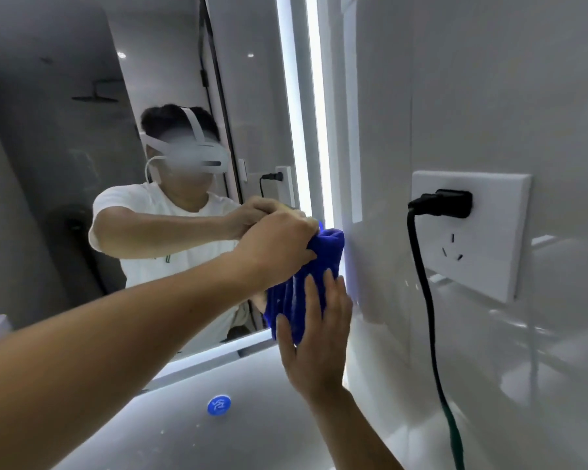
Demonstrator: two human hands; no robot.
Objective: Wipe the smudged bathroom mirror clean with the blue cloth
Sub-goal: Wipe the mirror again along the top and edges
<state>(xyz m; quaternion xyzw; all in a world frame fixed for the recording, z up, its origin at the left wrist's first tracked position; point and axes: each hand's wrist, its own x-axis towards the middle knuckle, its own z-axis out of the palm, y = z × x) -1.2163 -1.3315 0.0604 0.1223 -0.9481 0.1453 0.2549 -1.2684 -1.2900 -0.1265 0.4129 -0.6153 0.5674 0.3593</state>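
Note:
The blue cloth (pixel 314 269) hangs bunched at the lower right corner of the mirror (pixel 82 113), beside its lit edge strip. My left hand (pixel 279 245) is closed around the top of the cloth, arm reaching in from the lower left. My right hand (pixel 316 337) lies flat with fingers spread against the lower part of the cloth, pressing it from below. The mirror reflects a person in a white shirt with a headset, and faint smears show on the glass at the left.
A white wall socket (pixel 472 232) with a black plug (pixel 445 203) sits on the right wall; its cable (pixel 425 317) hangs down close to my right arm. A blue round cap (pixel 219 405) lies on the white counter (pixel 252 435) below the mirror.

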